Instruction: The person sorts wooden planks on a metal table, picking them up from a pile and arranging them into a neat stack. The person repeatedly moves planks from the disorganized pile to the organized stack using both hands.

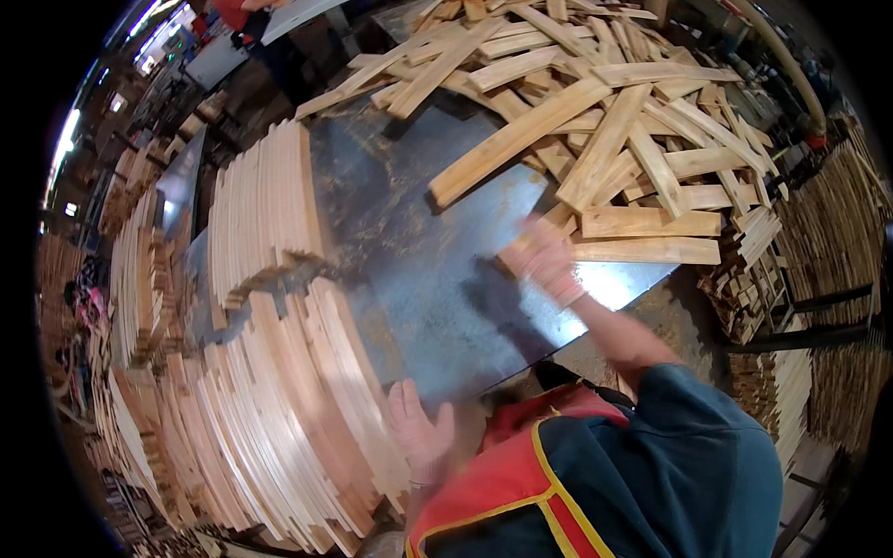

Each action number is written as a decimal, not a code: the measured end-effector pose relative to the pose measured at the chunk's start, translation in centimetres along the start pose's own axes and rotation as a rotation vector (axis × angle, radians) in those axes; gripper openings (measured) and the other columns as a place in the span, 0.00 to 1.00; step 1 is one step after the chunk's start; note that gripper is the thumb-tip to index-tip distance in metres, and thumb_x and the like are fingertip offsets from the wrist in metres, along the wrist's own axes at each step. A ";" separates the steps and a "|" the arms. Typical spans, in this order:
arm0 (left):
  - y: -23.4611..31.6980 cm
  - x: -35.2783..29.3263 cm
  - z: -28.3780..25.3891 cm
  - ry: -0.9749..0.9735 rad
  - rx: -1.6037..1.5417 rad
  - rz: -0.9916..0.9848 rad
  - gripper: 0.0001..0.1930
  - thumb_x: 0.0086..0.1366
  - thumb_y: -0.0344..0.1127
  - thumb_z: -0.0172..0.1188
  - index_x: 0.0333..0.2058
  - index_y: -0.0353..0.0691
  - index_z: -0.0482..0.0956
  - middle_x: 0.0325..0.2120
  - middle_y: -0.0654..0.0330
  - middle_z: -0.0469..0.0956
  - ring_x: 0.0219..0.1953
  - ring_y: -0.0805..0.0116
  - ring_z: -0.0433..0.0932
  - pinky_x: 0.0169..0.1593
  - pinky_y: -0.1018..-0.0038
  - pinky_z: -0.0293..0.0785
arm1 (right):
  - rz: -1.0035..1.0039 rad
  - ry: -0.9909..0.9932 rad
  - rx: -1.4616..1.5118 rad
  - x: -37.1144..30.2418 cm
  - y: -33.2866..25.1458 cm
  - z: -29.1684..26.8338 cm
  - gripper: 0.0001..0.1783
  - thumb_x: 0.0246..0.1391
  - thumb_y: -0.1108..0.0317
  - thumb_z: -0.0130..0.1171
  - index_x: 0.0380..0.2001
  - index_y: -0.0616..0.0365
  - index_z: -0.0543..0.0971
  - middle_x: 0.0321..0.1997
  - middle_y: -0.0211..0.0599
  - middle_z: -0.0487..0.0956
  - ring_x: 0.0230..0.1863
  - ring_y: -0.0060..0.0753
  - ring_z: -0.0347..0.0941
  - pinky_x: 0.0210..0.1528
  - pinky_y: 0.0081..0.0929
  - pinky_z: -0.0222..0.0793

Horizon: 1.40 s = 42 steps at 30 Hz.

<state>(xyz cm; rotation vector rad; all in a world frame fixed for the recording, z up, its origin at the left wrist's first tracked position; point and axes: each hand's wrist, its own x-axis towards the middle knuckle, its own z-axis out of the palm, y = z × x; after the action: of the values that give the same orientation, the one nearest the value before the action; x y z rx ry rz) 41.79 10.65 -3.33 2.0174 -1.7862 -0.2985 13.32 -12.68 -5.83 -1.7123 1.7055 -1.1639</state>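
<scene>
My right hand (544,262), in a pale glove, is smeared by motion over the metal tabletop (419,312), close to the near ends of some loose wooden boards (651,249). Whether its fingers grip a board cannot be made out. My left hand (419,431), gloved too, has its fingers stretched out and its thumb apart, with nothing in it. It is beside the right side of a row of boards (339,344) standing on edge at the near left. Behind that row stands a second neat row of boards (270,200).
A loose, crisscrossed heap of boards (609,139) covers the far right of the table. One long board (516,139) juts out of it to the left. More stacked wood (833,232) stands at the right. Another person (270,56) is at the far left.
</scene>
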 end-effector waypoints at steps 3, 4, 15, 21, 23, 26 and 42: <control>2.5 2.4 2.1 -0.097 -0.001 0.035 0.42 0.56 0.42 0.74 0.67 0.33 0.70 0.67 0.41 0.69 0.68 0.38 0.68 0.70 0.50 0.65 | 0.410 0.360 -0.050 10.0 6.4 -10.2 0.30 0.55 0.53 0.71 0.52 0.65 0.79 0.50 0.52 0.84 0.52 0.54 0.80 0.53 0.46 0.77; 4.5 4.4 2.6 -0.149 -0.003 0.063 0.42 0.56 0.41 0.74 0.68 0.34 0.69 0.68 0.42 0.68 0.69 0.40 0.67 0.71 0.51 0.65 | 0.514 0.366 0.142 11.7 9.8 -11.1 0.28 0.55 0.54 0.71 0.50 0.65 0.79 0.48 0.51 0.84 0.50 0.52 0.81 0.51 0.45 0.78; 12.7 13.6 11.3 -0.330 0.190 0.042 0.49 0.53 0.54 0.76 0.71 0.43 0.66 0.65 0.49 0.71 0.66 0.47 0.70 0.69 0.52 0.63 | 0.132 -0.947 -0.005 4.3 4.4 -10.4 0.19 0.58 0.57 0.69 0.51 0.48 0.84 0.38 0.35 0.84 0.43 0.35 0.81 0.51 0.39 0.79; 8.4 9.5 12.5 -0.362 0.351 -0.155 0.48 0.51 0.54 0.76 0.69 0.45 0.68 0.56 0.54 0.77 0.57 0.50 0.76 0.62 0.51 0.68 | -0.631 -0.212 -0.985 31.5 10.7 -14.4 0.41 0.47 0.69 0.67 0.68 0.51 0.72 0.71 0.49 0.72 0.74 0.52 0.65 0.70 0.47 0.67; 7.9 8.3 11.8 -0.364 0.328 -0.151 0.47 0.52 0.52 0.75 0.69 0.44 0.68 0.54 0.53 0.79 0.54 0.48 0.78 0.59 0.50 0.71 | -0.492 -0.342 -1.074 35.4 11.2 -13.6 0.42 0.43 0.64 0.71 0.66 0.50 0.73 0.71 0.50 0.72 0.74 0.52 0.65 0.69 0.48 0.68; 6.7 5.3 9.6 -0.417 0.064 -0.350 0.45 0.54 0.47 0.75 0.70 0.43 0.69 0.52 0.50 0.81 0.54 0.46 0.78 0.59 0.51 0.73 | -0.264 -0.825 -1.148 38.2 7.4 -11.6 0.42 0.36 0.59 0.75 0.61 0.49 0.77 0.66 0.51 0.77 0.68 0.52 0.72 0.65 0.46 0.72; 0.5 -5.6 2.2 -0.253 -0.548 -0.847 0.41 0.62 0.50 0.64 0.72 0.43 0.68 0.48 0.47 0.83 0.45 0.54 0.82 0.55 0.59 0.77 | 0.099 -1.289 -0.095 -3.5 -7.1 10.9 0.31 0.68 0.48 0.48 0.60 0.62 0.76 0.47 0.59 0.83 0.51 0.67 0.80 0.60 0.49 0.73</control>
<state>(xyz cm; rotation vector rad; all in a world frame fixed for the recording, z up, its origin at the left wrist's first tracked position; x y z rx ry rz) 39.51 15.75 -5.75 2.2343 -0.7117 -1.1843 26.65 -11.04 -6.81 -1.7328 0.9587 0.1761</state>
